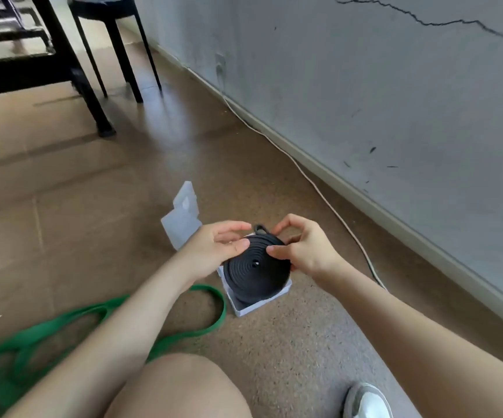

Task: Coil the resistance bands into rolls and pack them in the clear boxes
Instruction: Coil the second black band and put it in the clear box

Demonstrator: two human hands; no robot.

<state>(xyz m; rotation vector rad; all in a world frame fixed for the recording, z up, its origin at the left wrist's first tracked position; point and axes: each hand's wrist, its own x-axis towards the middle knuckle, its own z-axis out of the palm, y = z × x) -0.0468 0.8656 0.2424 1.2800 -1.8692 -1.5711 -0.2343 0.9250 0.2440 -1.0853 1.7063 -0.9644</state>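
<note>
Got a loose green band (63,324) sprawled on the floor down-left of the left hand (217,248), partly hidden under that forearm. Way beyond the left hand, spotting a black table leg (76,79) and a dark stool (117,40). Off to the right of the right hand (304,248), a white cable (319,191) trailing along the baseboard.

Right under both hands: clear box (256,306), open, lid flap (184,218) sticking up just behind the left hand. Black coiled band (256,273) sitting in the box's open top, poking above the rim. Left hand gripping the roll's left edge, thumb on top. Right hand pinching the right edge, fingers curled, next to a small loose loop (259,228) at the far side.

Surface-wise: brown speckled floor (123,176), plus a scuffed grey wall (365,101) on the right-hand side, cracked up high.
</note>
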